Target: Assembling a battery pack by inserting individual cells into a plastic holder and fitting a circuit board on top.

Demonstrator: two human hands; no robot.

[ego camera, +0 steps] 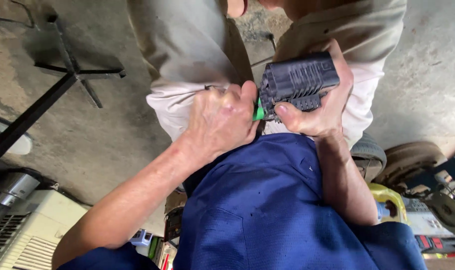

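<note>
Covering the nearest foreground, one blue woven shirt (267, 210) shows small dark specks. Above it, two bare hands work at lap level. Left hand (220, 120): grip clenched around one green tool handle (258, 113), of which only a short smooth section shows. Right hand (323, 107): grip grasping one black moulded plastic connector block (297, 80), boxy, ribbed and slotted; the green handle meets its left edge. Behind lie two knees in pale cloth trousers (187, 55), then rough, stained concrete floor (102, 140).
</note>
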